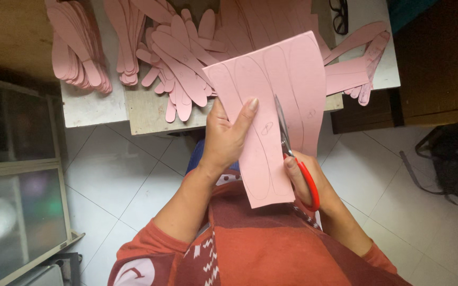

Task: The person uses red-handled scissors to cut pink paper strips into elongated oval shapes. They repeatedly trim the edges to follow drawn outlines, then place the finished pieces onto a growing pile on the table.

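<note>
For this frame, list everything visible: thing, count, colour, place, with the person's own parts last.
Pink sheet: one, pink with pencilled outlines, held up at frame centre.
Scissors: one pair, red handles, blades cutting into the sheet.
Cut strips: many, too many to count, pink, piled on the table top.
Table: one, pale and worn, upper frame.
Eyeglasses: one pair, dark frame, top edge of the table.
Bag: one, dark, on the floor at right.
Cabinet: one, glass-fronted, left.
Floor tiles: white.
Left hand: grips the sheet's left edge.
Right hand: works the scissors.
</note>
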`<state>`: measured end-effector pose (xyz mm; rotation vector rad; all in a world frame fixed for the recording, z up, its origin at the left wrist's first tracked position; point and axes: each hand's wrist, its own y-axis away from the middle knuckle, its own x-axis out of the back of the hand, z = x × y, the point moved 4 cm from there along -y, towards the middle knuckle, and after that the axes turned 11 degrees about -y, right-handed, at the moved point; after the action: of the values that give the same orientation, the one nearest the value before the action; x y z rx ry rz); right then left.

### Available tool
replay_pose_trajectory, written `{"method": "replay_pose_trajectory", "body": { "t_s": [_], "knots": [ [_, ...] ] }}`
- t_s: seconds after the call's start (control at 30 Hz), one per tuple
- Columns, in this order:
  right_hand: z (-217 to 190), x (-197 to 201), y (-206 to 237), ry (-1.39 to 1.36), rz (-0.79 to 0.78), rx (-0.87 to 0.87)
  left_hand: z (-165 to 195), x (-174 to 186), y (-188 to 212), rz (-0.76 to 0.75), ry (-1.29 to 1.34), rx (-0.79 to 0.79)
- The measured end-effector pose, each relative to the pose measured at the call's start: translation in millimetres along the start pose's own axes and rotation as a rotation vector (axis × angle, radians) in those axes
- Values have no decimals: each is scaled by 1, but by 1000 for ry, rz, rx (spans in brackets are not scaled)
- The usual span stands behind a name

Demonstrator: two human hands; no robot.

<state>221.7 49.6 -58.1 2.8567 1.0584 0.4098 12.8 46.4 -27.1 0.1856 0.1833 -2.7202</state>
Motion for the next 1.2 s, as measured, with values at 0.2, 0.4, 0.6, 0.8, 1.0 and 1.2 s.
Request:
{"method": "replay_pose_trajectory", "body": {
  "t_s": [0.2, 0.4, 0.6, 0.8, 1.0, 1.2],
  "knots": [
    [-25, 7, -16, -64, -68, 15, 2, -8, 0, -71, 15, 56],
    [-43, 5, -17, -134, -93, 68, 7, -9, -1, -85, 50, 73],
    [-36, 5, -15, -84, -7, 32, 9, -8, -2, -78, -5, 55],
    [-21, 8, -10, -145, 10, -106, 9, -8, -3, -90, 52, 98],
    [-19, 9, -11, -163, 24, -75, 12, -8, -4, -92, -9, 82],
    [-41, 8, -15, -149, -91, 54, 10, -11, 0, -124, 20, 111]
  ]
}}
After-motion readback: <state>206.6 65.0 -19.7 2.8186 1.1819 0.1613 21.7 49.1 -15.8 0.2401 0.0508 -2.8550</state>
